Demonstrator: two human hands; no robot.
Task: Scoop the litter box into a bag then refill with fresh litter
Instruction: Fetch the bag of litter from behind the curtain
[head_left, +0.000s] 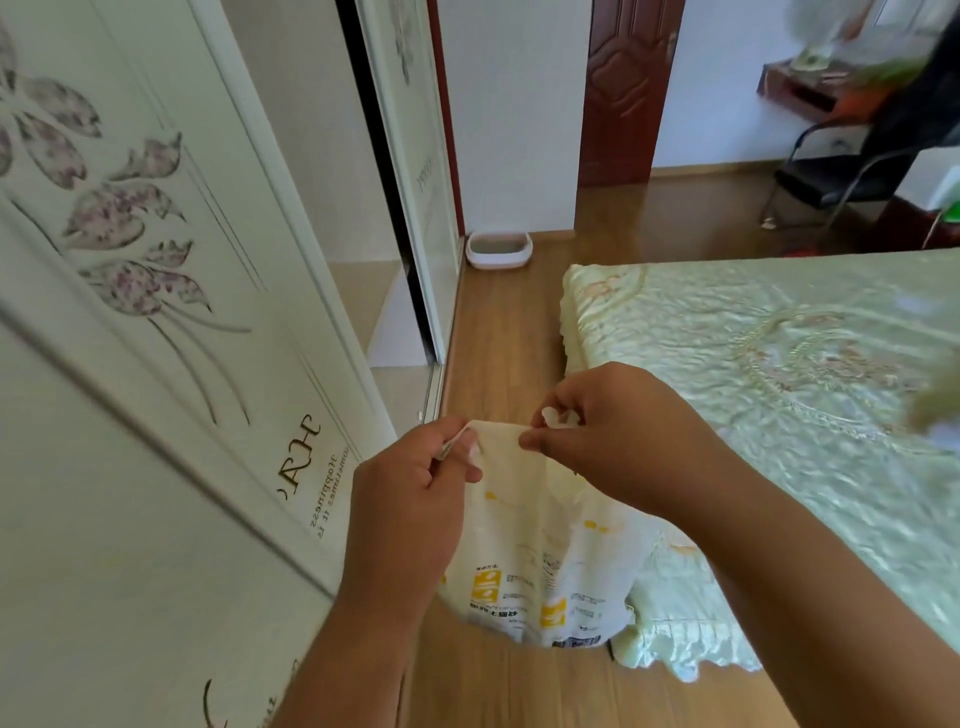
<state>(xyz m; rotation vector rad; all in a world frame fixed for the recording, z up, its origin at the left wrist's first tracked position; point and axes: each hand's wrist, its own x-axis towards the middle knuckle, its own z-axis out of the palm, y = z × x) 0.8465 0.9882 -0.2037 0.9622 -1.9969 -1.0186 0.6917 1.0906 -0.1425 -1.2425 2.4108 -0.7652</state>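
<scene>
Both hands pinched the litter bag (540, 545) top edge; bag hung straight down.
Left hand (415, 493) grip and right hand (597, 441) grip held it close together; litter box (500, 249) lay well ahead on the floor.

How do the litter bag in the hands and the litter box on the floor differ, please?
The litter bag is soft, cream with yellow print, and hangs in both hands' grip; the litter box is rigid, pale pink and rests on the wooden floor. The bag is near; the box stands far off by the wardrobe.
</scene>
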